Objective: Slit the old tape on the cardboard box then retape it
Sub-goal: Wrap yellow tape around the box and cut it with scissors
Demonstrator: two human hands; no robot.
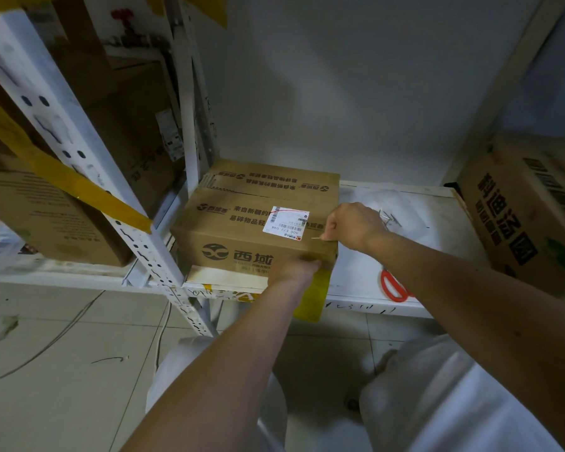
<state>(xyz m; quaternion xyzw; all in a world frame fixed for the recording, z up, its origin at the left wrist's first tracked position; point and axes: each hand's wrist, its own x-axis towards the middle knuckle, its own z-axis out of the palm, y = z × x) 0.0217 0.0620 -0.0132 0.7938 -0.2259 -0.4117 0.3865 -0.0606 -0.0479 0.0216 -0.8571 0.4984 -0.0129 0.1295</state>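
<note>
Cardboard, printed with dark characters, made up the box (242, 223) sitting on the white shelf (421, 216) at 12 o'clock from the person. The left hand (292, 270) pressed the box's front face, fingers against a strip of yellow tape (313, 295) hanging below. The right hand (353, 225), curled, pinched something thin at the box's top edge. Red-handled scissors (393, 285) lay at 3 o'clock of the box.

Matt brown cardboard box (242, 230) with a smooth white paper label (286, 223). Glossy yellow plastic tape (313, 295) hanging off its front. White painted metal shelf (356, 272), scuffed. Glossy red plastic scissor handles (393, 287). Smooth floor tiles (62, 370).
</note>
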